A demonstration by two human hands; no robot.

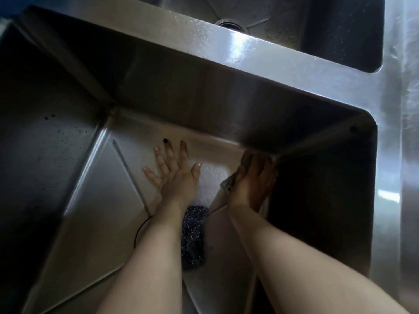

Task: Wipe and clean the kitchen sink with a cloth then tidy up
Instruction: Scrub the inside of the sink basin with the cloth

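Two bare forearms reach in from the bottom edge of the frame, the left forearm rising toward the centre and the right forearm coming in from the lower right corner. Between them a dark, glittering scouring pad lies on the floor of the sink, its upper end partly hidden by the left wrist. Just left of the left forearm a curved edge of the drain shows, most of it hidden under the arm. The left hand lies flat on the sink floor at the centre of the frame, palm down, fingers straight and spread wide, holding nothing; beside its thumb the floor shows a bright pale patch. To the right of centre, the right hand holds the cloth with fingers bent over it and presses it into the bottom corner where two walls meet the floor; a grey edge of the cloth sticks out on the hand's left side and another bit shows above the fingers. The hand sits in shadow, so its finer grip is hard to read. Small dark specks dot the wall at the left of the frame. Across the top runs a shiny divider, and beyond it a second basin with its own drain opening. A steel rim fills the right edge.
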